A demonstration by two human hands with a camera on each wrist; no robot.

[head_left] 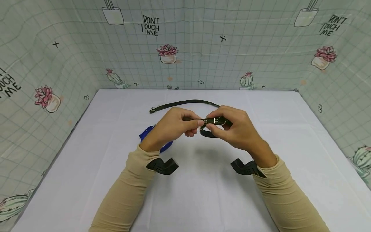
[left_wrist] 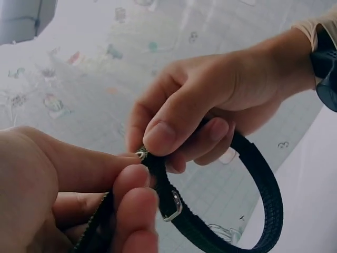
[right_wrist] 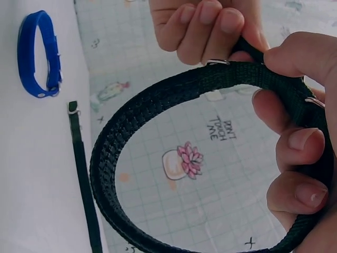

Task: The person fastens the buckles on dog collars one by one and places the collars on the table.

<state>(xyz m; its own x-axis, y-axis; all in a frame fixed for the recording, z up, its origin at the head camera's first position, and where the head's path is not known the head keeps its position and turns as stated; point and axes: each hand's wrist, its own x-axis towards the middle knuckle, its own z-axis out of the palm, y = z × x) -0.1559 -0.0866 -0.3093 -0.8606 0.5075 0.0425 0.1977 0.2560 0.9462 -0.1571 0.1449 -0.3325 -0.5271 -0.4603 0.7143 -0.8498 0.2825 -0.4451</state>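
Both hands hold a dark green webbing collar [head_left: 209, 134] up over the table, bent into a loop. The left hand [head_left: 174, 124] pinches the strap between thumb and fingers, its tail running back under the palm in the left wrist view. Close beside it, the right hand [head_left: 236, 125] grips the collar with thumb and curled fingers. Between the hands show metal eyelets and a silver buckle [head_left: 214, 120]. The loop's padded, stitched inner side [right_wrist: 108, 158] faces the right wrist camera. Fingers cover part of the fastening.
A blue collar [head_left: 166, 146] lies on the white table [head_left: 203, 193], partly behind the left wrist. Farther back stretches a long dark green strap [head_left: 185, 101] with metal fittings at its left end. A patterned cloth [head_left: 197, 48] hangs behind and at both sides.
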